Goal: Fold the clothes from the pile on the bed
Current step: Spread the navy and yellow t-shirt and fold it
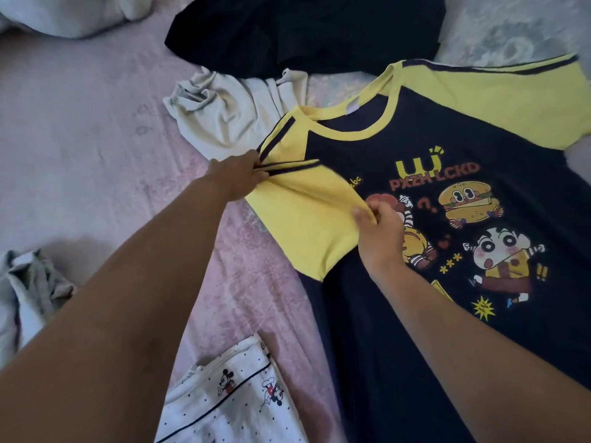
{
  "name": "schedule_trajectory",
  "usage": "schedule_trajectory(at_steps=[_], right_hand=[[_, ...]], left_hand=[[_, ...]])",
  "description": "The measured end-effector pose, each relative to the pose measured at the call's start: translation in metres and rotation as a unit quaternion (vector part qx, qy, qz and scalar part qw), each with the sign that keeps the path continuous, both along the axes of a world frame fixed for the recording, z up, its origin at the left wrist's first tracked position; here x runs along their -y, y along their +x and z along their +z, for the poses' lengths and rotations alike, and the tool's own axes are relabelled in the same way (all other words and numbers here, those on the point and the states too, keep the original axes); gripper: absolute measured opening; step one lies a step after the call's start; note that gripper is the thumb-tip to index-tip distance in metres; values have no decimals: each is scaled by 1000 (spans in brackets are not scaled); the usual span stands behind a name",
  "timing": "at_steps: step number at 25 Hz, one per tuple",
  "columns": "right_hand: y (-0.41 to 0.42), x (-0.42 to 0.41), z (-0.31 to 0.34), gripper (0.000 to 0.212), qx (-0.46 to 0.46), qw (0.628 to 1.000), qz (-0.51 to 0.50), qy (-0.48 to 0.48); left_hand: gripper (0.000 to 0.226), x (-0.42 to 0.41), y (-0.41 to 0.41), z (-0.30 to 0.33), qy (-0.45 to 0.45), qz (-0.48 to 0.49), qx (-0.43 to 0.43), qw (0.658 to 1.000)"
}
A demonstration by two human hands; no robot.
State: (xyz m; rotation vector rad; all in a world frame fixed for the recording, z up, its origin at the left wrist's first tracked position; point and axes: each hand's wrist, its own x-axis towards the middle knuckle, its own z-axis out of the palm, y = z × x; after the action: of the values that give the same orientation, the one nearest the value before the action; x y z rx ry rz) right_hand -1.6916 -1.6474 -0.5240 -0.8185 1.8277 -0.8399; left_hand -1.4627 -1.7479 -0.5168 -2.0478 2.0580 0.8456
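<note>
A navy T-shirt (399, 314) with yellow sleeves and cartoon prints lies front-up across the pink bed cover. Its left yellow sleeve (303, 219) is folded inward over the chest. My left hand (238, 177) pinches the sleeve's striped shoulder edge. My right hand (379, 233) grips the sleeve's hem over the printed chest. The other yellow sleeve (495, 103) lies spread out at the upper right.
A dark garment (303, 30) lies bunched at the top, with a crumpled cream one (224, 113) just below it. A white dotted cartoon-print piece (230, 401) lies near the bottom edge, and grey-white cloth (25, 289) at the left. Pink bed cover (96, 139) stretches to the left.
</note>
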Motion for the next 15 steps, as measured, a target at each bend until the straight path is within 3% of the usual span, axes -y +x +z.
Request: schedule_trajectory(at_steps=[2,4,6,12,15], right_hand=[[4,8,-6,9,-1,1000,26,-17],[8,11,-19,30,24,998,15,48],[7,9,-27,29,29,995,-13,94],[3,6,-24,19,-44,998,11,35],[0,7,-18,25,-34,999,20,1]], left_hand=[[21,-6,4,-7,-20,35,22,999],[26,-8,1,-10,-17,76,-16,997],[33,-5,0,-11,2,104,-38,994],[35,-1,-5,-26,-20,71,114,991],[39,-6,-19,-25,-36,55,199,978]])
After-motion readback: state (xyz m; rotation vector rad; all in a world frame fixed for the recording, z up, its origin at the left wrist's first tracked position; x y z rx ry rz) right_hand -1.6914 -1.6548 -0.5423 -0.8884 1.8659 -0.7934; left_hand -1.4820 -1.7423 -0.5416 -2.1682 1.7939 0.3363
